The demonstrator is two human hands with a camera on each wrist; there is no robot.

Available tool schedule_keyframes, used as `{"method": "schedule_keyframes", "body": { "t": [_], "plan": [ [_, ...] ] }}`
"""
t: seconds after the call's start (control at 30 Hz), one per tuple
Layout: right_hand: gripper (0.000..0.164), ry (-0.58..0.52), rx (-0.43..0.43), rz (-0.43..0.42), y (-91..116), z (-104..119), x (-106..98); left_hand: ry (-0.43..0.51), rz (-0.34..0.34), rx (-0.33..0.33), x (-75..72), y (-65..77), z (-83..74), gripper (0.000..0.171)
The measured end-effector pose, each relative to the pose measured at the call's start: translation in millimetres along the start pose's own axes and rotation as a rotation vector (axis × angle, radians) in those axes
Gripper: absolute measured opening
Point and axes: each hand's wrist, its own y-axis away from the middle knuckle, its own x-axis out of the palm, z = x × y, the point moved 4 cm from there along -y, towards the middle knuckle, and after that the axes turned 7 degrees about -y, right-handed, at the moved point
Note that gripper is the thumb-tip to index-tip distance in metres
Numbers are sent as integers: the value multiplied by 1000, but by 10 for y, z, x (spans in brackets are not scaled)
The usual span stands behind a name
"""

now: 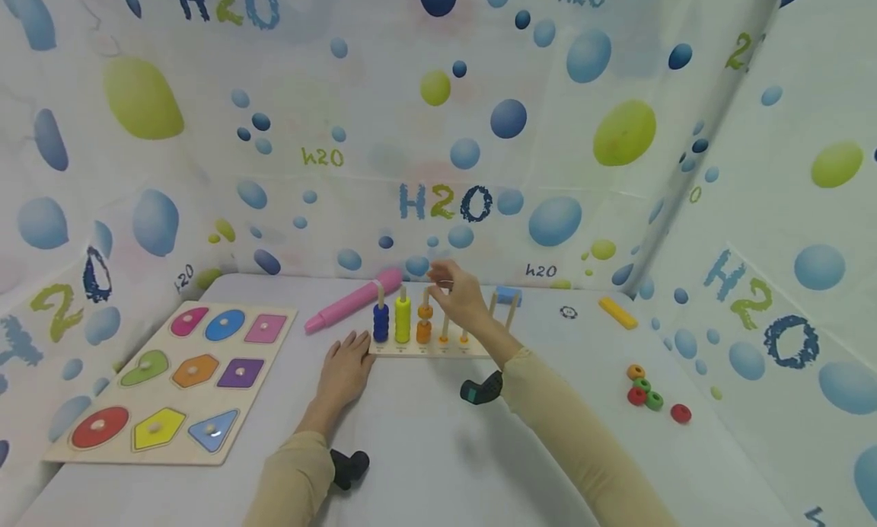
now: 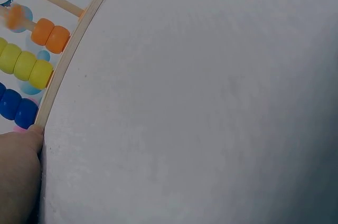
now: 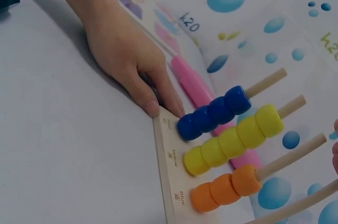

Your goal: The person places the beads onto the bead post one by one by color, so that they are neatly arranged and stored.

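A wooden peg rack (image 1: pixel 411 355) stands on the table. Its pegs carry blue beads (image 3: pixel 214 113), yellow-green beads (image 3: pixel 235 138) and orange beads (image 3: pixel 226 189). My left hand (image 1: pixel 345 371) holds the left end of the rack's base, thumb at the front corner and fingers behind it. My right hand (image 1: pixel 460 295) is at the top of the orange peg, fingers loosely bent with no bead between them. One blurred orange bead (image 2: pixel 15 17) is on that peg, above the two lower ones. The pegs farther right are partly hidden by the right hand.
A shape puzzle board (image 1: pixel 171 390) lies at the left, with a pink tube (image 1: pixel 352 302) behind the rack. Loose red, green and orange beads (image 1: pixel 637 395) lie at the right. A yellow block (image 1: pixel 618 313) and a blue piece (image 1: pixel 509 295) are toward the back.
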Motion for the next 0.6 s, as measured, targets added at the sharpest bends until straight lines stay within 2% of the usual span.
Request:
{"method": "schedule_keyframes", "body": {
  "t": [0.3,0.6],
  "plan": [
    [33,-36,19,-47,37,-88,-155,-6,-6,-1,-25,-12,16,45],
    [29,12,72,-150,183,-301,-590,-1,6,2,16,-27,-5,45]
  ]
}}
